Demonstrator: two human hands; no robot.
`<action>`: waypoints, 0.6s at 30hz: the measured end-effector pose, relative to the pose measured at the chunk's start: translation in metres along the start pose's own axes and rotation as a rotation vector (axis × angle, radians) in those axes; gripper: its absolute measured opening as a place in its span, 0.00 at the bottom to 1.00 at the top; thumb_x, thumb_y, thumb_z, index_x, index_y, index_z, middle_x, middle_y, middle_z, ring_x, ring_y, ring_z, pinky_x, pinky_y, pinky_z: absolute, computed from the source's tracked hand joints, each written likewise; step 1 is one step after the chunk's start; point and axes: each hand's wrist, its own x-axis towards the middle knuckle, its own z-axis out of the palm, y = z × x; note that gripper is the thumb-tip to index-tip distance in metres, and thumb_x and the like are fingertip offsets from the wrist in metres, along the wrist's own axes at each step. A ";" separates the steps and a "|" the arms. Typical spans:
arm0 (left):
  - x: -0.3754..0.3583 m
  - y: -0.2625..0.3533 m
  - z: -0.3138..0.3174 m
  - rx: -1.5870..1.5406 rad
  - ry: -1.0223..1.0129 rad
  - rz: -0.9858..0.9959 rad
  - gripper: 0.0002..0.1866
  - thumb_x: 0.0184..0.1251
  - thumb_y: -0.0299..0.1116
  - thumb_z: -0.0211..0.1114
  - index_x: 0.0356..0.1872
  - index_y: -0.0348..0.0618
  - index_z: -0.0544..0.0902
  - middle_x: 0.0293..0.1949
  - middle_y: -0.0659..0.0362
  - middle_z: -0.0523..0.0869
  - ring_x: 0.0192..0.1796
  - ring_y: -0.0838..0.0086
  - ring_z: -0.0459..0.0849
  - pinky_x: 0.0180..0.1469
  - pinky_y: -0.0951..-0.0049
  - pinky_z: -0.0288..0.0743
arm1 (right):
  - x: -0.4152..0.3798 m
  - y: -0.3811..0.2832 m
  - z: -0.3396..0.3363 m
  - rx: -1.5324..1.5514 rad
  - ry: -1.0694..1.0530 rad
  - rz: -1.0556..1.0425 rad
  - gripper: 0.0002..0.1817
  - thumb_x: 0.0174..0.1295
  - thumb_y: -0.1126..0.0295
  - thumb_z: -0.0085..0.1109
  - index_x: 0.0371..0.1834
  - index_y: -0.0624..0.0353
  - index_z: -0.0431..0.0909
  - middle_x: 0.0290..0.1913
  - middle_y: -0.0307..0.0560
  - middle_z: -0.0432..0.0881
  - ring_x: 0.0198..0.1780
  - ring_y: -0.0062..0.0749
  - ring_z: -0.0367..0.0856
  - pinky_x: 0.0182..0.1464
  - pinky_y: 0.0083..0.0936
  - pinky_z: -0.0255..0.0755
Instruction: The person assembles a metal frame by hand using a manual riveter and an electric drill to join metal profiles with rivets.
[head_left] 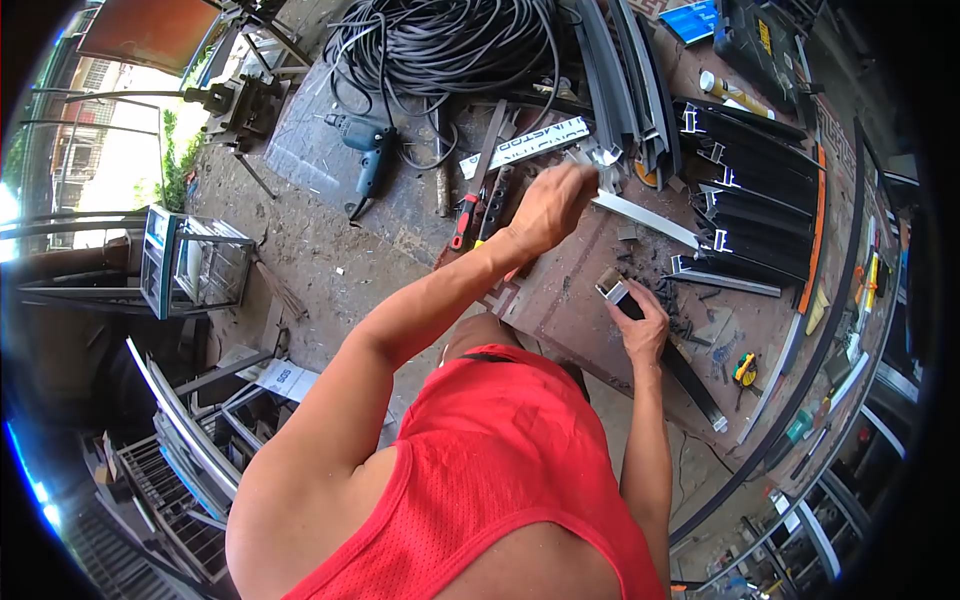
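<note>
My left hand [552, 208] is raised over the near-left side of the workbench, fingers curled in and slightly blurred. Whatever it may hold is hidden. Just beyond it lie small shiny metal pieces [603, 155] and a white-lettered strip [540, 143]. My right hand [642, 318] is wrapped round a dark metal profile [697, 388], whose silver cut end [612, 291] pokes out past the fingers. Beside that hand, small black offcuts [676, 322] are scattered on the bench. A thin silver bar [645, 220] lies between the left hand and a stack of black profiles [765, 205].
A teal power drill [368, 150], a coil of black cable [450, 45] and a red-handled saw [465, 222] lie at the left and back. A yellow tape measure [745, 370] sits to the right. Long frames and a glass-sided case [190, 260] stand at far left.
</note>
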 end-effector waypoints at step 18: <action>0.022 -0.056 -0.011 -0.002 -0.292 -0.098 0.16 0.67 0.36 0.72 0.51 0.41 0.86 0.51 0.48 0.86 0.57 0.49 0.83 0.60 0.56 0.80 | -0.003 -0.006 0.000 -0.012 0.008 0.077 0.24 0.50 0.64 0.82 0.52 0.58 0.90 0.56 0.49 0.89 0.57 0.44 0.88 0.61 0.33 0.80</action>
